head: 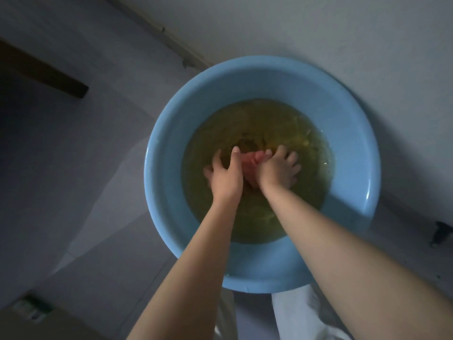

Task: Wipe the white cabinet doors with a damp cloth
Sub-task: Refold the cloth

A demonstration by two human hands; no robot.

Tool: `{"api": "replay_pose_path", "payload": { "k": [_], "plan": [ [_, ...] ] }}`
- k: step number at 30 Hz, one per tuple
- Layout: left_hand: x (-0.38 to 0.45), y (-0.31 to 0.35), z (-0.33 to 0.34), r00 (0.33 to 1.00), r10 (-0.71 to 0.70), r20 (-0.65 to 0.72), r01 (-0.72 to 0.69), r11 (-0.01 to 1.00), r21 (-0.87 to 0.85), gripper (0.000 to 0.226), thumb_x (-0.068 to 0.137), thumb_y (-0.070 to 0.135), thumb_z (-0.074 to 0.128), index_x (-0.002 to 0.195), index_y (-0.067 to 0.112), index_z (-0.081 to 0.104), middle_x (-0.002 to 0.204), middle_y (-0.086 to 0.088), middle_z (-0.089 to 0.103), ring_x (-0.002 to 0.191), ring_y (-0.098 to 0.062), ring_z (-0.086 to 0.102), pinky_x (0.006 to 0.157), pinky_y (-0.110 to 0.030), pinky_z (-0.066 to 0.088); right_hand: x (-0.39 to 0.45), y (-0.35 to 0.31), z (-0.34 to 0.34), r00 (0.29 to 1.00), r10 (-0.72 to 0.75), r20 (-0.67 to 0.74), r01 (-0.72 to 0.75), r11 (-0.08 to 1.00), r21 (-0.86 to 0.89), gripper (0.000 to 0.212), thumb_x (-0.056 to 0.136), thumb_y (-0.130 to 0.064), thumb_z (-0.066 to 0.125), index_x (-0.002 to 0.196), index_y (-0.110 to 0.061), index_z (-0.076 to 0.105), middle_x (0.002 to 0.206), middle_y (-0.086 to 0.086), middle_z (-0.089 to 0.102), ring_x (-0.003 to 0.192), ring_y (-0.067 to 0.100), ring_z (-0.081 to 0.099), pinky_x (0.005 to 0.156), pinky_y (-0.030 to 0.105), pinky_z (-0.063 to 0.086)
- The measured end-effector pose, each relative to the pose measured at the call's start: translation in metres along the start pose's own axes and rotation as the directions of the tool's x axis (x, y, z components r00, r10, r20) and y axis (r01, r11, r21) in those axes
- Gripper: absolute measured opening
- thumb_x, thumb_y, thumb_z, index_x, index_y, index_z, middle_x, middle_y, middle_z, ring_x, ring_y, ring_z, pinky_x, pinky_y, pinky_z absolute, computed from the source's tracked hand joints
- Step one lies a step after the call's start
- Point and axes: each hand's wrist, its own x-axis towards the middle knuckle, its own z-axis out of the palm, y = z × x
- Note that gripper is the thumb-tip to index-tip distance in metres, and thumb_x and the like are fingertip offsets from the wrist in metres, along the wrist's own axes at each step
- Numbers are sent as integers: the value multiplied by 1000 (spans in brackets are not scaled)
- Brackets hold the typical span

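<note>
A round blue basin (169, 155) stands on the floor and holds murky yellowish-green water (264, 123). A bunched pink cloth (250, 165) lies at the water's surface in the middle of the basin. My left hand (224, 174) presses against the cloth's left side, fingers curled around it. My right hand (278, 171) grips the cloth's right side, with its fingertips partly under the water. Most of the cloth is hidden between the two hands. No cabinet door can be made out with certainty.
The basin sits on a pale tiled floor (85, 168) beside a white wall (318, 33). A dark wooden strip (49, 74) runs at the upper left. A small dark object (441, 233) lies at the right edge. My light trousers (301, 315) show below the basin.
</note>
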Motion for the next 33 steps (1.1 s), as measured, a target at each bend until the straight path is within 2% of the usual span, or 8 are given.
{"api": "replay_pose_path", "payload": {
  "k": [4, 8, 11, 15, 21, 27, 30, 33],
  "plan": [
    [1, 15, 2, 995, -57, 85, 59, 998, -23, 49, 94, 58, 35, 133, 30, 49, 140, -9, 43, 125, -29, 46, 108, -45, 36, -31, -14, -5, 978, -173, 116, 118, 918, 379, 37, 102, -34, 35, 102, -9, 63, 95, 2, 65, 77, 5, 58, 59, 1, 34],
    [3, 24, -4, 993, 45, 109, -34, 994, -105, 26, 102, 39, 34, 102, 33, 59, 107, 10, 60, 100, -7, 53, 82, -13, 43, -58, -24, -15, 964, -266, -21, 228, 778, 586, 38, 97, -36, 46, 62, -24, 56, 62, -11, 60, 62, -3, 57, 55, 13, 39],
    [-1, 24, -1, 985, 159, 63, -149, 978, -144, 40, 103, 34, 33, 130, 11, 52, 123, -4, 59, 114, -18, 53, 86, -8, 36, -53, -30, -18, 956, -284, -75, 273, 763, 586, 41, 97, -31, 50, 57, -26, 54, 55, -13, 57, 58, -5, 57, 51, 9, 37],
    [-11, 25, -1, 980, 198, 0, -196, 973, -122, 50, 101, 44, 33, 94, 8, 66, 80, -6, 67, 80, -22, 64, 83, -43, 54, -38, -24, -18, 935, -354, -20, 313, 799, 513, 44, 100, -34, 44, 62, -18, 59, 55, -8, 56, 55, 4, 56, 49, 14, 37],
    [-22, 11, 14, 989, 149, 23, -146, 985, -96, 59, 98, 42, 42, 45, 17, 49, 45, 9, 53, 47, -8, 48, 57, -29, 41, -12, 1, -9, 962, -259, 90, 224, 931, 289, 55, 103, -33, 33, 57, -14, 56, 55, -3, 53, 51, 3, 49, 43, 10, 30],
    [-15, 3, 9, 995, 86, -51, -82, 995, 63, 38, 97, 46, 40, 116, 22, 62, 124, -10, 48, 120, -31, 45, 105, -36, 33, 10, 20, -18, 973, -92, -210, 141, 963, 229, 40, 103, -31, 32, 106, 0, 57, 113, 24, 54, 100, 32, 52, 72, 26, 26],
    [-4, 4, -2, 996, -81, 33, 81, 997, -12, 49, 94, 54, 40, 139, 34, 43, 148, -9, 27, 129, -33, 39, 110, -47, 33, 8, 23, -18, 1000, 0, -16, 2, 994, 106, 39, 102, -38, 32, 128, -14, 49, 136, 19, 41, 122, 35, 41, 83, 32, 33],
    [-7, 9, 2, 971, -184, 155, 193, 980, -42, 55, 93, 60, 35, 139, 30, 43, 141, -10, 44, 123, -33, 49, 100, -51, 44, -12, 14, -20, 958, -58, 281, -31, 952, 305, 37, 101, -38, 39, 123, -15, 57, 125, 10, 59, 111, 25, 57, 79, 21, 43]
  ]
}}
